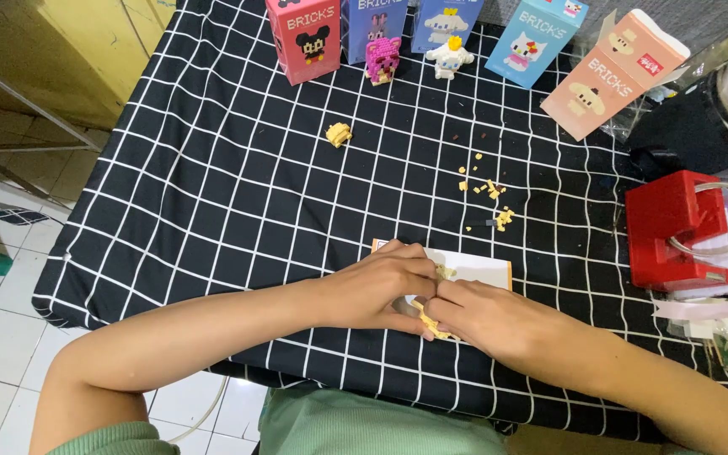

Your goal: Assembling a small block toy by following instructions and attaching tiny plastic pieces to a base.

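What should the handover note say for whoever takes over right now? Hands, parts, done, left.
Left hand and right hand meet over the white instruction sheet, both pinching a small yellow brick assembly.
Loose yellow bricks lie scattered further up the checked cloth; one finished yellow sub-piece sits apart near the boxes.
Done: pink figure and white figure stand built by the row of boxes.
Left: the yellow build is partial; the loose bricks and sub-piece are unattached.
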